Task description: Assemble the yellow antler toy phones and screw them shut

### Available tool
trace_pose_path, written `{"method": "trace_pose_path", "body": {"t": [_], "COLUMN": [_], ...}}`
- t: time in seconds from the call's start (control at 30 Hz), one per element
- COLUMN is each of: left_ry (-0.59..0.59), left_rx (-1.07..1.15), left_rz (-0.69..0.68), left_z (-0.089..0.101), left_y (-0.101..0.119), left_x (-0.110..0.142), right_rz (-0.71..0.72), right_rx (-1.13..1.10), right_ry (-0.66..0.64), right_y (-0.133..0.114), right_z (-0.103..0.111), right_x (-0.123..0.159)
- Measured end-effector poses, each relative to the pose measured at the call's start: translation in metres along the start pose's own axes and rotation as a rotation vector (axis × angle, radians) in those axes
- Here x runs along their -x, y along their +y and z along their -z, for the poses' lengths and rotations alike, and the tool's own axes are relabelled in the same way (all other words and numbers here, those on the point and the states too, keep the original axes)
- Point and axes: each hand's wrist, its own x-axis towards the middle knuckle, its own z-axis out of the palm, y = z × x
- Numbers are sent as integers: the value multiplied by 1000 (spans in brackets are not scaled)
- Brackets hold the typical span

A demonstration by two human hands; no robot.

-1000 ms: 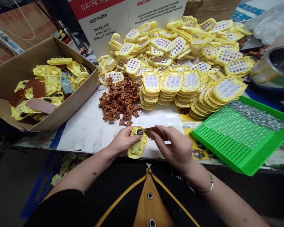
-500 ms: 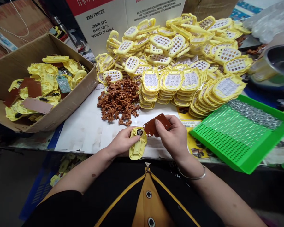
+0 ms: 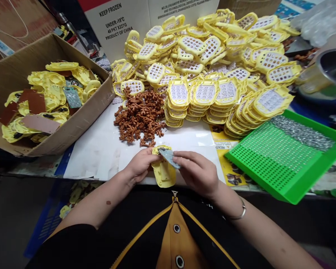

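Note:
My left hand (image 3: 142,164) grips a yellow plastic shell (image 3: 165,174) by its left edge, its hollow inner side facing up. In my right hand (image 3: 200,171) is a circuit board (image 3: 169,157), pinched between thumb and fingers with its grey-green face showing. The board is tilted over the upper part of the shell and hides some of it; whether the two touch I cannot tell. Behind my hands lies a heap of small brown branching parts (image 3: 140,117). Neat stacks of yellow frames with white keypads (image 3: 205,93) stand beyond the board.
At left a cardboard box (image 3: 75,127) holds yellow shells and boards. A green perforated tray (image 3: 294,194) with small metal screws (image 3: 302,132) sits at right. Loose yellow frames (image 3: 192,45) pile up at the back before a white carton (image 3: 120,22). A metal pot (image 3: 313,89) stands far right.
My right hand has turned the board over, from its brown face to its grey-green face, and brought it left over the shell. My left hand still holds the shell.

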Motion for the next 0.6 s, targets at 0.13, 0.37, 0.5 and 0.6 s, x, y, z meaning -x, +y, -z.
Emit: {"method": "trace_pose_path", "body": {"t": [0.13,0.37,0.5,0.6], "left_ry": [22,14,-9,-45], "left_rx": [-4,42,47,29], "left_rz": [2,-28,8,-27], "left_z": [0,0,1,1], "left_y": [-1,0,0,-1], "left_x": [-1,1,3,4], "right_rz": [278,48,-196,-222], "right_rx": [170,116,-48,-105], "right_ry": [-41,84,120,116], "right_y": [-2,2,8,9], "right_z": [-3,-8,-8,-8], "right_x": [8,3,-5,-9]}}
